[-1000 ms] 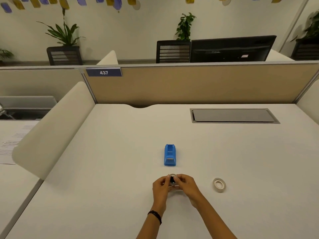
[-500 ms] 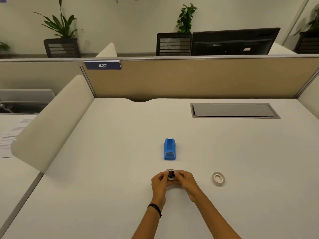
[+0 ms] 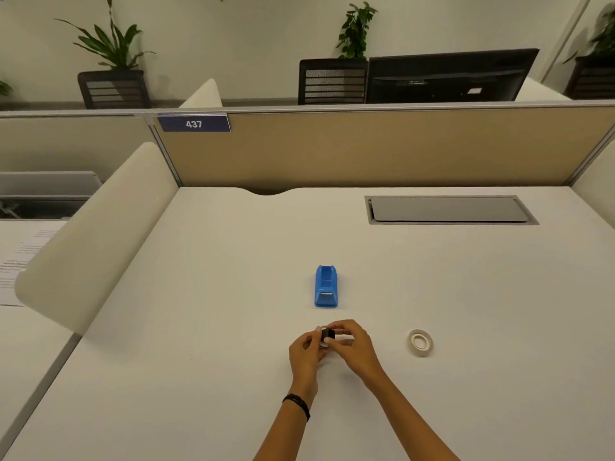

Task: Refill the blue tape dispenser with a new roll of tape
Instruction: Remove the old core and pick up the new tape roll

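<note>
While fingers [image 3: 346, 329] pinch it, the dark spool [image 3: 328, 334] is mostly hidden.

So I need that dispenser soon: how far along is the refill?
Done: the blue dispenser sits on the desk, its cradle looks empty. In hand: both the left hand and right hand pinch the small black spool with a pale ring on it. Left: the tape roll lies flat, untouched, to the right; nothing is back in the dispenser yet.
</note>
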